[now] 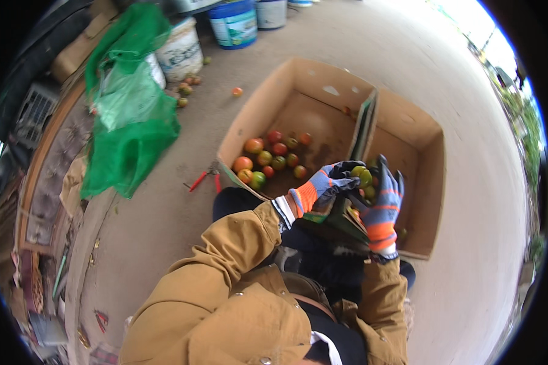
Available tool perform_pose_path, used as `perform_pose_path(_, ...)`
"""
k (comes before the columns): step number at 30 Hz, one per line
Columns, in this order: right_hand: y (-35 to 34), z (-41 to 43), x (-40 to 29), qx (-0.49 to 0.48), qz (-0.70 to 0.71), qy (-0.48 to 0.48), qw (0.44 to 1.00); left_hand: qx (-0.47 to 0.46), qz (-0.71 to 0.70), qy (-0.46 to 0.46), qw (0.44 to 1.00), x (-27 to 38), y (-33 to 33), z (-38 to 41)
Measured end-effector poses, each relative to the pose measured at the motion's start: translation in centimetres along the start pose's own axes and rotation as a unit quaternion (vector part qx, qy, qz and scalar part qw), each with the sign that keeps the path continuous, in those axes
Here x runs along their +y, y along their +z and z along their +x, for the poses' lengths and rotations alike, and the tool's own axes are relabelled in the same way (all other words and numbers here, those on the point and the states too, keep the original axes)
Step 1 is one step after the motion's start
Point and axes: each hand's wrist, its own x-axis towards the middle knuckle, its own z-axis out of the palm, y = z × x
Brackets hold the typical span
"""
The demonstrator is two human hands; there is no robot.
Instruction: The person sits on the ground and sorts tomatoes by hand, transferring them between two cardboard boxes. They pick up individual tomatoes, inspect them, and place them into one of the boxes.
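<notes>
My left hand (334, 180), in a blue, orange and black work glove, has its fingertips on a green tomato (360, 175). Facing it is my right hand (384, 203), gloved alike, its fingers stretched upward beside the tomatoes. Whether its palm bears any of them is hidden. Both hands are over the near part of the right cardboard box (427, 187), where more green and reddish tomatoes show between them. In the left cardboard box (255, 105), several red, orange and green tomatoes (279, 149) lie mostly toward the near left corner.
Red-handled pruning shears (198, 181) lie left of the boxes; another red-handled tool (101, 320) is at lower left. A green mesh sack (132, 159) stands near a white bucket (180, 52) and a blue bucket (234, 25). Loose tomatoes (186, 90) and a lone tomato (237, 92) are on the floor.
</notes>
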Motion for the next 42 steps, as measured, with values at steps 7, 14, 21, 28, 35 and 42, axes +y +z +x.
perform_pose_path(7, 0.4, -2.0, 1.3, 0.007, -0.009, 0.016, 1.000, 0.238, -0.105, 0.119, 0.958, 19.2, -15.1, -0.8)
perform_pose_path(14, 1.0, -3.7, 3.3, 0.006, -0.030, 0.049, 0.998, 0.335, 0.214, -0.010, 0.917, 16.9, -24.5, -0.6)
perform_pose_path(21, 0.8, -7.2, 6.1, -0.033, -0.094, 0.081, 0.992, 0.348, 0.400, -0.032, 0.847, 8.0, -23.4, 5.6)
perform_pose_path(28, 0.8, -7.1, 5.8, -0.039, -0.097, 0.089, 0.991, 0.233, 0.791, -0.263, 0.500, 4.6, -20.4, 8.1)
perform_pose_path(35, 0.5, -7.0, 5.7, -0.048, -0.096, 0.094, 0.990, -0.132, 0.938, -0.211, 0.242, -3.4, -15.9, 7.8)
perform_pose_path(42, 0.6, -7.1, 5.7, -0.045, -0.090, 0.101, 0.990, -0.108, 0.918, -0.322, 0.203, -8.5, -16.3, 7.6)
